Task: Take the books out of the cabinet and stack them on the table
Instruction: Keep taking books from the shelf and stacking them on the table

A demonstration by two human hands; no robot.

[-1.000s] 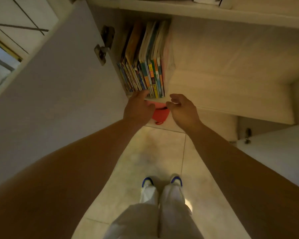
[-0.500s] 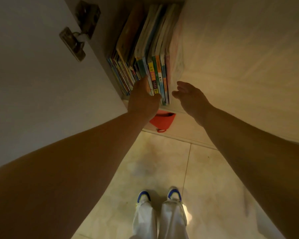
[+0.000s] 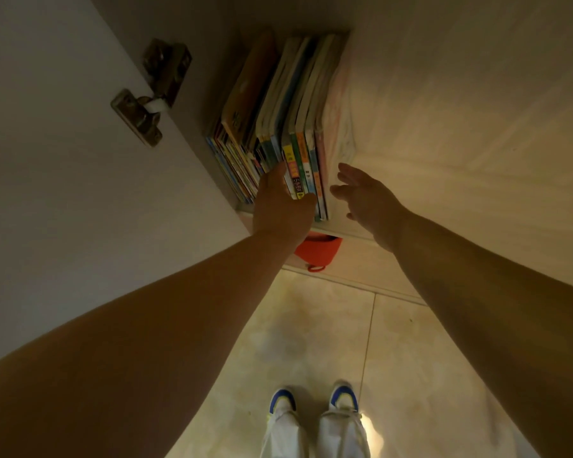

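Observation:
A row of several thin colourful books [image 3: 278, 127] stands upright at the left end of a cabinet shelf [image 3: 444, 166]. My left hand [image 3: 280, 206] rests against the spines near the row's middle, its fingers pushed between books; whether it grips any I cannot tell. My right hand [image 3: 368, 193] hovers open just right of the last book, fingers spread, a small gap between it and the cover. No table is in view.
The open cabinet door [image 3: 63, 160] with its metal hinge [image 3: 146, 104] stands close on the left. A red cloth item [image 3: 318, 251] sits on the shelf below. Pale floor tiles [image 3: 311, 325] and my shoes [image 3: 311, 399] lie beneath.
Both hands have moved up from below the shelf edge to the books. The left went onto the spines, the right opened beside the last book. The view has come closer.

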